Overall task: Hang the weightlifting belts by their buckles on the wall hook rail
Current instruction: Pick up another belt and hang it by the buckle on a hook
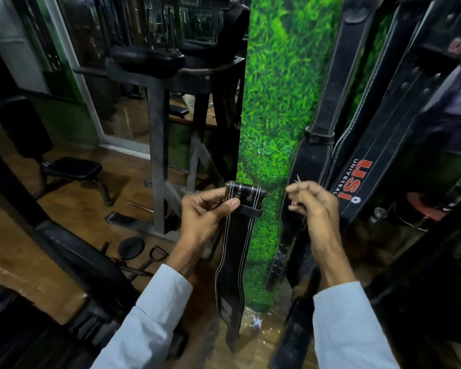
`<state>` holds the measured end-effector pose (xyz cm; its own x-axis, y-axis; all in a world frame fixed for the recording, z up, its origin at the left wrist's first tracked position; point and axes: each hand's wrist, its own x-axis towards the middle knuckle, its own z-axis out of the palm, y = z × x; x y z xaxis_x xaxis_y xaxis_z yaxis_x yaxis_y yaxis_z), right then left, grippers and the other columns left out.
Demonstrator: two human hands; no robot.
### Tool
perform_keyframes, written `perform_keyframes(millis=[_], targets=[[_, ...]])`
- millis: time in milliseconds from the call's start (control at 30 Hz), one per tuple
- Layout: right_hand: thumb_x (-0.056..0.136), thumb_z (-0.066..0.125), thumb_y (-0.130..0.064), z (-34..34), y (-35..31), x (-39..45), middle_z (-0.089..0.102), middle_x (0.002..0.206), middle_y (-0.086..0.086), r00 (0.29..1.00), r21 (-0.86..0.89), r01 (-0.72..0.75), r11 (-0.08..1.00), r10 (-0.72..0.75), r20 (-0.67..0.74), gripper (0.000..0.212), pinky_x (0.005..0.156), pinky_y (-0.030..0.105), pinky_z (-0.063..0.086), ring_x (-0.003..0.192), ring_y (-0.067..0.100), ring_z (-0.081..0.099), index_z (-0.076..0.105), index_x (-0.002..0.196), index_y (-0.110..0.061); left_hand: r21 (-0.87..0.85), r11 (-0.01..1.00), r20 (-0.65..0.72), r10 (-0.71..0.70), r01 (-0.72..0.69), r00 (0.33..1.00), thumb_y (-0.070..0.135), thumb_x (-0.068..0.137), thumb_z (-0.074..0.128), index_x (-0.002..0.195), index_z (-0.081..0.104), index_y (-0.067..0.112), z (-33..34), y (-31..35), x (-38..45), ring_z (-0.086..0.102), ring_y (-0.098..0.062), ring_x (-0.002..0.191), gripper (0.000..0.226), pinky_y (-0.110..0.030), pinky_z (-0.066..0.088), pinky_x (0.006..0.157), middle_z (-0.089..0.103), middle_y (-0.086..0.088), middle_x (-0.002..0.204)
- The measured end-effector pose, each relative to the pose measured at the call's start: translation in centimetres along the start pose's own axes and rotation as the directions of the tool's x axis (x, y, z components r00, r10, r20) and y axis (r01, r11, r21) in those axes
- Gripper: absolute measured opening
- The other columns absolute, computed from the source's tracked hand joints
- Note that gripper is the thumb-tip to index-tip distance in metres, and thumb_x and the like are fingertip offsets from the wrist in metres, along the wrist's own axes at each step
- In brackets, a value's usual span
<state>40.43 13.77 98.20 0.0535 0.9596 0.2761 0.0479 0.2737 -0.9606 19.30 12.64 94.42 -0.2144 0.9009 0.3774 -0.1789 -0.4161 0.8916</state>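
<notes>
Left hand (206, 213) pinches black leather belt (233, 251) just below its metal buckle (246, 191); white double stitching along edges, strap hanging below the fingers. Right hand (310, 202) beside it, fingers loosely curled, holding nothing.

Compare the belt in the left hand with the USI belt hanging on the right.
The held belt is plain black, gripped near its buckle end by the left hand and not yet hung; the USI belt carries red and white lettering and already hangs by the wall. Both are black with white stitching.
</notes>
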Motion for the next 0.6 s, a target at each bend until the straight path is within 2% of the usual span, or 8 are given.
perform_keyframes(millis=[67, 167, 267, 333, 400, 467, 533, 600], targets=[[0.085, 0.061, -0.06, 0.5, -1.5, 0.4, 0.073, 0.124, -0.01, 0.992, -0.113, -0.017, 0.993, 0.03, 0.121, 0.047, 0.101, 0.038, 0.051, 0.112, 0.003, 0.064, 0.08, 0.107, -0.023, -0.014, 1.0, -0.003, -0.003, 0.003, 1.0, -0.017, 0.08, 0.072, 0.107, 0.075, -0.001, 0.4, 0.0, -0.1, 0.071, -0.003, 0.084, 0.032, -0.017, 0.056, 0.078, 0.08, 0.003, 0.092], [0.098, 0.043, -0.067, 1.7, -2.8, 0.2, 0.057, 0.15, -0.008, 0.944, -0.2, -0.023, 0.98, 0.087, 0.317, 0.058, 0.122, 0.043, 0.03, 0.135, 0.001, 0.048, 0.076, 0.122, -0.026, -0.02, 1.0, -0.043, -0.017, 0.016, 0.999, -0.017, 0.078, 0.073, 0.106, 0.075, 0.002, 1.0, 0.0, -0.1, 0.071, -0.001, 0.08, 0.033, -0.016, 0.057, 0.075, 0.08, 0.006, 0.088], [0.099, 0.025, -0.069, 1.9, -2.3, -0.6, 0.061, 0.147, -0.009, 0.933, -0.021, 0.082, 0.996, -0.07, 0.354, 0.073, 0.122, 0.054, 0.025, 0.144, 0.011, 0.047, 0.084, 0.095, -0.025, -0.011, 1.0, -0.053, 0.0, -0.001, 0.999, -0.014, 0.079, 0.074, 0.096, 0.081, 0.012, 0.5, 0.3, 0.0, 0.073, -0.004, 0.082, 0.032, -0.018, 0.057, 0.075, 0.08, 0.003, 0.09], [0.098, 0.017, -0.069, 1.8, -1.8, -1.0, 0.066, 0.141, -0.008, 0.949, 0.046, 0.063, 0.997, -0.074, 0.305, 0.082, 0.12, 0.058, 0.027, 0.14, 0.011, 0.051, 0.083, 0.08, -0.024, -0.011, 1.0, -0.061, 0.0, -0.001, 0.998, -0.013, 0.078, 0.076, 0.091, 0.083, 0.016, 0.1, 0.2, 0.0, 0.073, -0.007, 0.084, 0.032, -0.02, 0.058, 0.077, 0.08, 0.0, 0.092], [0.102, 0.016, -0.066, 2.0, -1.6, -0.6, 0.072, 0.132, -0.001, 0.981, 0.136, 0.005, 0.991, -0.031, 0.19, 0.082, 0.118, 0.059, 0.034, 0.133, 0.013, 0.058, 0.082, 0.08, -0.023, 0.001, 1.0, -0.081, -0.005, 0.005, 0.997, -0.011, 0.076, 0.079, 0.092, 0.081, 0.012, 0.0, 0.0, -0.1, 0.072, -0.008, 0.084, 0.028, -0.021, 0.059, 0.078, 0.08, -0.001, 0.092], [0.104, 0.013, -0.066, 2.6, -2.0, 0.2, 0.069, 0.137, 0.0, 0.987, 0.035, -0.018, 0.999, 0.012, 0.158, 0.08, 0.118, 0.059, 0.037, 0.134, 0.013, 0.057, 0.082, 0.095, -0.028, -0.005, 1.0, -0.111, -0.02, 0.02, 0.994, -0.011, 0.073, 0.081, 0.09, 0.081, 0.011, 0.1, -0.1, -0.3, 0.072, -0.009, 0.082, 0.028, -0.022, 0.059, 0.078, 0.08, -0.002, 0.09], [0.1, 0.011, -0.074, 3.2, -2.5, 0.8, 0.059, 0.15, 0.0, 0.956, -0.209, -0.047, 0.977, 0.104, 0.275, 0.079, 0.123, 0.059, 0.026, 0.142, 0.013, 0.048, 0.079, 0.111, -0.034, -0.009, 0.999, -0.118, -0.037, 0.036, 0.992, -0.013, 0.072, 0.081, 0.084, 0.08, 0.017, 0.6, 0.1, -0.4, 0.072, -0.004, 0.077, 0.032, -0.019, 0.059, 0.073, 0.08, 0.002, 0.085], [0.098, 0.015, -0.075, 3.7, -3.0, 0.8, 0.056, 0.153, 0.0, 0.911, -0.273, -0.031, 0.961, 0.14, 0.388, 0.077, 0.124, 0.056, 0.023, 0.143, 0.013, 0.045, 0.076, 0.118, -0.033, -0.006, 0.999, -0.105, -0.043, 0.042, 0.994, -0.017, 0.073, 0.078, 0.079, 0.079, 0.019, 0.9, 0.4, -0.6, 0.071, 0.001, 0.072, 0.036, -0.015, 0.057, 0.068, 0.079, 0.007, 0.078]])
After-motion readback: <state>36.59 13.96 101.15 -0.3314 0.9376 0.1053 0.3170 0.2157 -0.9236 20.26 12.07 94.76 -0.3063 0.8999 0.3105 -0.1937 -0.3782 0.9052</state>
